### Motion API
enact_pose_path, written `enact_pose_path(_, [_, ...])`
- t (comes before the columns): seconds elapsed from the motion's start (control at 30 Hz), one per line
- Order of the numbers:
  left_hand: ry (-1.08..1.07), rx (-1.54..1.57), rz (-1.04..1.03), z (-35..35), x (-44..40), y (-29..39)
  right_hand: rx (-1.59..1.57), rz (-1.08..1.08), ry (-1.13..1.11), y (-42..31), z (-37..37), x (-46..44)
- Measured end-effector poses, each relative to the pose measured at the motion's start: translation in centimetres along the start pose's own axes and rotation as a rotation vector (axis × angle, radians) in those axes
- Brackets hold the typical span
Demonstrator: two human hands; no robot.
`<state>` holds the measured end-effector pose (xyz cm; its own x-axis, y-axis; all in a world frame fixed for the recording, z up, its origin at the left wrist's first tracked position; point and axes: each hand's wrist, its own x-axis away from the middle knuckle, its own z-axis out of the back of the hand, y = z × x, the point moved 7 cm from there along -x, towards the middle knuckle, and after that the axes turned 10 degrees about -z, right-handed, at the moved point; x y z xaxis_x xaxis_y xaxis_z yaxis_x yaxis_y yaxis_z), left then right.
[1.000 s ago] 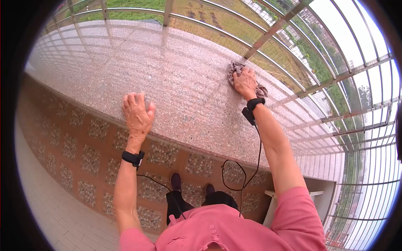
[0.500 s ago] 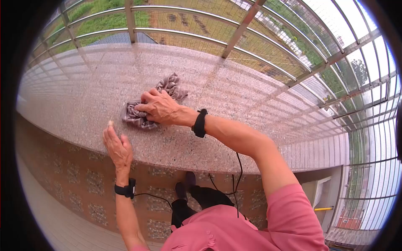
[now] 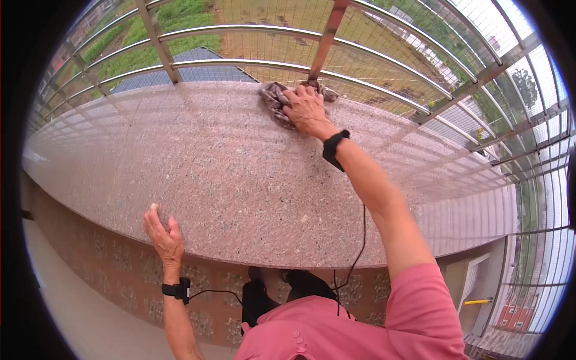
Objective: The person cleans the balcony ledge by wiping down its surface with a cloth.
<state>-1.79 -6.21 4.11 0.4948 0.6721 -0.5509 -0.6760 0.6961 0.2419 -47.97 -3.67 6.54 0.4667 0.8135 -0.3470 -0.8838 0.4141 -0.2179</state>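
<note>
A crumpled brownish-grey cloth [image 3: 277, 103] lies on the speckled pink stone ledge [image 3: 228, 180], bunched against its far edge by the metal railing. My right hand [image 3: 307, 111] presses on it from above, fingers curled into the folds and part of the cloth showing on either side. My left hand [image 3: 163, 235] is at the near left edge of the ledge, apart from the cloth, with its fingers stretched out, thumb apart and nothing held. Whether its fingertips touch the stone I cannot tell.
Metal railing bars [image 3: 252, 31] with mesh run along the ledge's far side and curve round to the right. Black cables [image 3: 360, 246] hang from my wristbands past the near edge. A yellow bar [image 3: 478, 302] shows at the lower right, and patterned floor tiles lie below.
My right hand has slid the cloth away from me and rightward, from the middle of the ledge to the railing. My left hand appears slightly lower in view, still outstretched.
</note>
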Motion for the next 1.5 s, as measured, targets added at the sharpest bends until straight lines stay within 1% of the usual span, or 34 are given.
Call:
enact_pose_path(0.13, [0.007,0.007,-0.028,0.1,0.1,0.1,0.07,-0.02,0.055,6.7,2.9,3.4])
enact_pose_path(0.2, [0.007,0.022,-0.035,0.3,0.0,0.1,0.118,-0.214,0.051,11.1,5.4,5.5])
enact_pose_path(0.27, [0.004,0.021,-0.047,0.4,-0.2,0.5,0.259,-0.415,0.085,16.9,7.3,7.6])
enact_pose_path(0.3, [0.01,0.026,-0.053,0.2,-0.3,0.6,0.333,-0.558,0.089,19.0,8.5,8.8])
enact_pose_path(0.33, [0.024,0.004,-0.068,0.1,-0.2,0.7,0.402,-0.697,0.087,20.2,9.1,9.8])
enact_pose_path(0.37, [0.037,-0.024,-0.08,0.4,0.0,0.7,0.395,-0.692,0.086,20.1,9.0,9.8])
enact_pose_path(0.43, [0.045,-0.002,-0.089,0.7,-0.3,0.8,0.375,-0.892,0.001,20.3,7.9,9.7])
enact_pose_path(0.47, [0.049,0.031,-0.099,0.7,-0.3,1.0,0.376,-0.876,0.0,19.4,7.2,8.9])
enact_pose_path(0.53, [0.031,0.042,-0.054,0.8,-0.3,0.9,0.344,-0.843,-0.079,16.3,4.6,6.9])
enact_pose_path(0.57, [0.026,0.037,-0.072,0.9,-0.3,1.1,0.336,-0.804,-0.084,12.9,4.2,5.7])
enact_pose_path(0.6, [0.019,0.033,-0.087,0.9,-0.3,1.2,0.308,-0.748,-0.164,9.4,3.5,4.4])
enact_pose_path(0.73, [-0.028,0.085,-0.026,0.3,0.2,0.4,0.21,-0.547,-0.174,-2.3,-1.2,-1.1])
enact_pose_path(0.87, [-0.061,0.117,-0.022,0.5,0.0,0.6,0.139,-0.441,-0.21,-11.1,-4.9,-6.2])
enact_pose_path(1.03, [-0.066,0.138,0.001,0.6,-0.2,0.5,0.109,-0.326,-0.214,-18.1,-8.5,-11.0])
enact_pose_path(1.1, [-0.029,0.157,-0.014,0.7,-0.2,0.6,0.069,-0.277,-0.192,-21.0,-9.3,-11.8])
enact_pose_path(1.23, [-0.026,0.184,-0.005,0.8,-0.1,0.3,0.057,-0.179,-0.142,-23.7,-10.1,-12.1])
enact_pose_path(1.27, [-0.021,0.185,-0.013,0.8,-0.1,0.3,0.058,-0.18,-0.145,-23.7,-10.2,-11.8])
enact_pose_path(1.33, [-0.021,0.191,-0.021,0.8,-0.2,0.4,0.044,-0.073,-0.177,-24.6,-10.0,-10.8])
enact_pose_path(1.37, [-0.014,0.215,-0.02,0.9,-0.2,0.4,0.031,-0.023,-0.156,-25.2,-10.0,-9.9])
enact_pose_path(1.4, [-0.008,0.239,-0.021,0.9,-0.1,0.3,0.033,-0.033,-0.159,-25.5,-9.8,-8.8])
enact_pose_path(1.43, [-0.016,0.245,-0.029,0.8,-0.1,0.4,0.013,0.047,-0.157,-26.5,-9.3,-7.4])
enact_pose_path(1.5, [0.055,0.233,-0.015,1.2,0.1,0.2,-0.015,0.162,-0.171,-28.2,-8.2,-4.4])
